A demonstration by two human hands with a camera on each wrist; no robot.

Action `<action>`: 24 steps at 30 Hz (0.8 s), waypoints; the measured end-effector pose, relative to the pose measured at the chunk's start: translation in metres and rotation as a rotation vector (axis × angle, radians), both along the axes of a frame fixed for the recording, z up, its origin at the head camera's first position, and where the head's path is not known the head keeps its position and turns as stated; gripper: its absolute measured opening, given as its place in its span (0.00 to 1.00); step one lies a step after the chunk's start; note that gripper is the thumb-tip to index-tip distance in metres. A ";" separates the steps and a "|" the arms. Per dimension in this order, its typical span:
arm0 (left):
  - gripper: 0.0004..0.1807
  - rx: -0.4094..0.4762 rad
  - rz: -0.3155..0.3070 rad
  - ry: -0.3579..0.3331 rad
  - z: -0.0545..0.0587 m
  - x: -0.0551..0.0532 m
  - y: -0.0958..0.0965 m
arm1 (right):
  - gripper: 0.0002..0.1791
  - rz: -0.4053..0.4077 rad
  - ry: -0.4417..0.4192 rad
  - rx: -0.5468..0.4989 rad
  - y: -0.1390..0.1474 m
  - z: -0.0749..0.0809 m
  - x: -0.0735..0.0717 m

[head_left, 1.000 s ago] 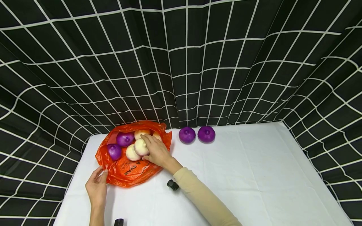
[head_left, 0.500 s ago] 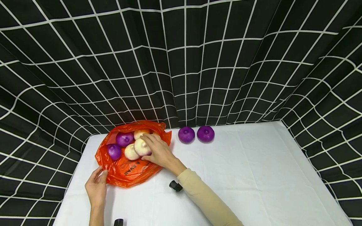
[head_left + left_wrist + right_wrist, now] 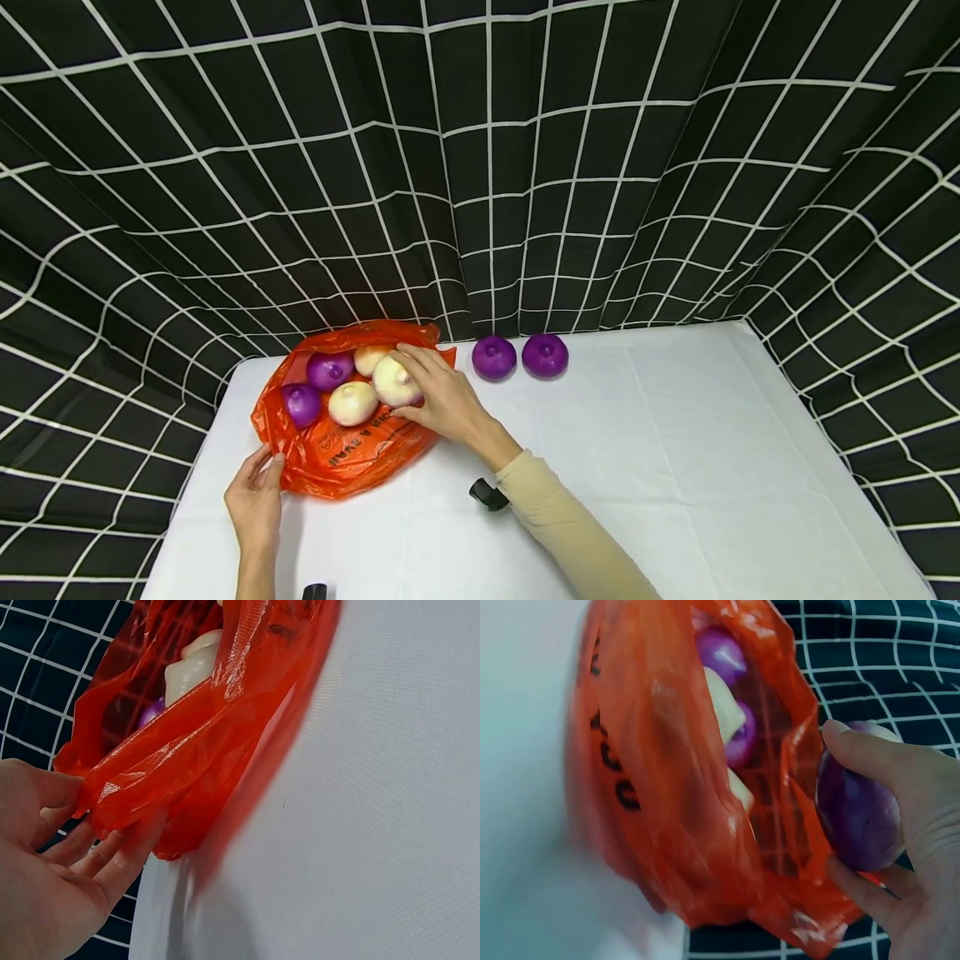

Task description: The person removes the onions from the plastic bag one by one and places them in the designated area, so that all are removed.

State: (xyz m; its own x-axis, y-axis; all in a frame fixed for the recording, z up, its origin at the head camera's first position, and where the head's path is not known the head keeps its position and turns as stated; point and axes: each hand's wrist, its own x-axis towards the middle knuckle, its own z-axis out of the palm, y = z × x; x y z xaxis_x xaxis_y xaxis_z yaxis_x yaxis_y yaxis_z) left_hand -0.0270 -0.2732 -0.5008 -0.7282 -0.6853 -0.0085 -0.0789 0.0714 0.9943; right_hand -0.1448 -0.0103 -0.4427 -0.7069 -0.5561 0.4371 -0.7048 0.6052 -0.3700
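Observation:
An orange-red plastic bag (image 3: pixel 352 454) lies open on its side at the table's left, black print on it. My left hand (image 3: pixel 255 500) pinches its near left rim; in the left wrist view the fingers (image 3: pixel 124 859) lie behind the thin plastic and the thumb in front. My right hand (image 3: pixel 446 400) grips a white and purple turnip (image 3: pixel 393 382) above the bag's mouth. Its purple underside (image 3: pixel 859 814) shows in the right wrist view. Inside the bag sit a whitish bulb (image 3: pixel 352 404), two purple bulbs (image 3: pixel 330 371) and a pale orange bulb (image 3: pixel 370 358).
Two purple bulbs (image 3: pixel 494 358) stand side by side at the back edge of the white table (image 3: pixel 675 467), right of the bag. Behind hangs a black curtain (image 3: pixel 390 208) with white grid lines. Black wrist devices (image 3: pixel 489 495) show near both forearms.
My right hand has moved right and slightly up with the turnip, away from the other whitish bulb, which now shows whole. My left hand still holds the bag's rim.

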 end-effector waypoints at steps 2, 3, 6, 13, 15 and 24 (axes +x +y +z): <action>0.18 0.009 -0.007 0.009 -0.001 0.000 0.000 | 0.46 -0.006 0.011 -0.003 0.007 0.004 -0.001; 0.18 0.010 -0.008 0.011 -0.001 0.000 0.000 | 0.46 -0.012 0.018 -0.003 0.011 0.006 -0.002; 0.18 0.019 -0.002 0.021 -0.001 0.001 0.000 | 0.46 -0.032 0.032 -0.038 0.020 0.013 -0.003; 0.19 0.017 -0.008 0.015 -0.001 0.001 0.000 | 0.46 -0.113 0.045 -0.191 0.053 0.021 -0.011; 0.19 0.010 -0.008 0.011 -0.001 0.000 0.000 | 0.46 -0.156 0.034 -0.219 0.067 0.019 -0.015; 0.19 0.012 0.001 -0.005 0.000 0.000 -0.002 | 0.45 -0.351 -0.020 -0.240 0.128 -0.004 -0.024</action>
State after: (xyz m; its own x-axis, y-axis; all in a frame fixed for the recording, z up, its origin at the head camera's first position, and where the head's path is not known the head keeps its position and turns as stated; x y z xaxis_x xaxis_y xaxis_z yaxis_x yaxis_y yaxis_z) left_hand -0.0267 -0.2748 -0.5011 -0.7275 -0.6858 -0.0207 -0.0842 0.0593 0.9947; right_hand -0.1690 0.1181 -0.4470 -0.8450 -0.1644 0.5088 -0.4626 0.7020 -0.5415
